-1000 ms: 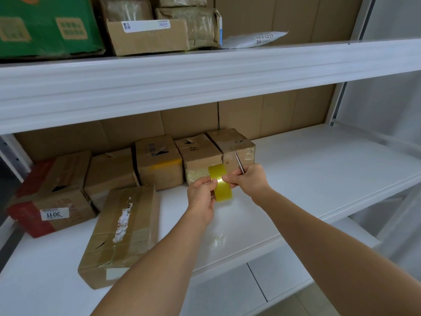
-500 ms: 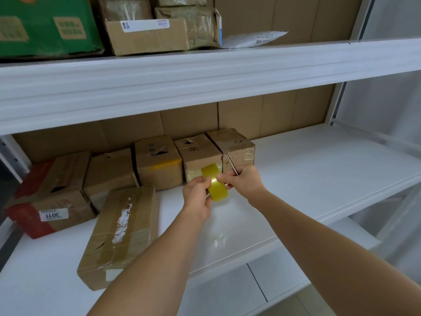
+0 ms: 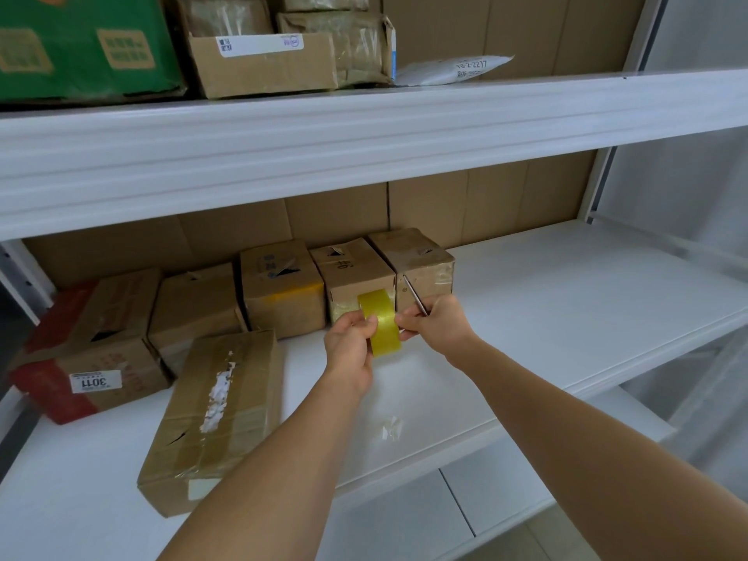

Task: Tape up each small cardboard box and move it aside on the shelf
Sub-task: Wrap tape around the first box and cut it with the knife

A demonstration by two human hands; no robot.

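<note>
Head view: left hand [image 3: 350,350] grips one tape roll [image 3: 380,322]; right hand [image 3: 435,326] pinches it; six boxes [image 3: 283,291].

Storeroom or parcel depot. White metal shelf [image 3: 566,301] rack, cardboard sheet lining back. Taped brown cardboard boxes [image 3: 283,293] in row along back, some torn. Upper shelf [image 3: 364,127]: green carton [image 3: 81,46], labelled parcel [image 3: 263,62], white mailer bag [image 3: 453,70]. Numbered sticker [image 3: 95,381] on red-edged box [image 3: 87,350].

White label "3011" (mirrored) on red-edged box [image 3: 87,358]; "2217" on white mailer [image 3: 453,70].
</note>
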